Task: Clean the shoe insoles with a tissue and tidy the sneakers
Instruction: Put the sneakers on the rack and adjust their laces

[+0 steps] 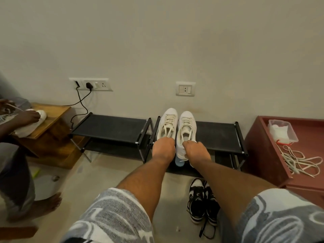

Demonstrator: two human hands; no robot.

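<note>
Two white sneakers stand side by side, toes to the wall, on the top shelf of a black shoe rack [220,135]. My left hand [163,148] grips the heel end of the left sneaker [168,124]. My right hand [195,150] grips the heel end of the right sneaker [186,128]. Both hands have fingers curled over the shoe collars, hiding the openings. No tissue is visible in either hand.
A second black rack [112,128] stands to the left. A black-and-white pair of sneakers [201,200] lies on the floor. A red cabinet [273,155] at right bears loose white laces [298,162] and a plastic box [282,131]. Another person works on a shoe at a wooden table [52,118].
</note>
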